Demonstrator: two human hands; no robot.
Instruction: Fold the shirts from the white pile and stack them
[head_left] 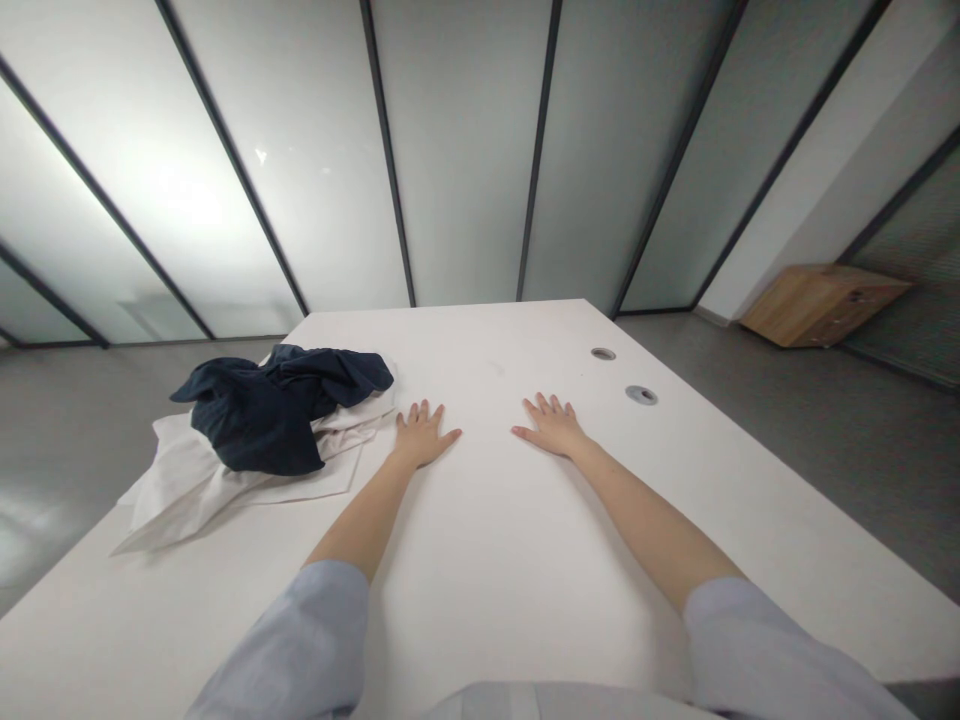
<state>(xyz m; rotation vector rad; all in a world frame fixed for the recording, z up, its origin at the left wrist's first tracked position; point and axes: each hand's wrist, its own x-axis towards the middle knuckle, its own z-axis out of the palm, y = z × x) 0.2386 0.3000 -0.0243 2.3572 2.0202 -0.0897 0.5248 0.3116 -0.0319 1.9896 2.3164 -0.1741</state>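
Left hand (421,436) and right hand (551,425) rested flat on the white surface (480,345), each grip open and empty. A crumpled navy garment (274,415) lay upon a white cloth (196,490), at 9 o'clock from the left hand, just beside it. Both appeared light, soft and limp, probably best grasped at a raised fold.

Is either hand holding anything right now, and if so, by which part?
Nothing is held. The left hand and right hand lie flat, palms down, on the white table; the dark navy cloth sits off to the left.
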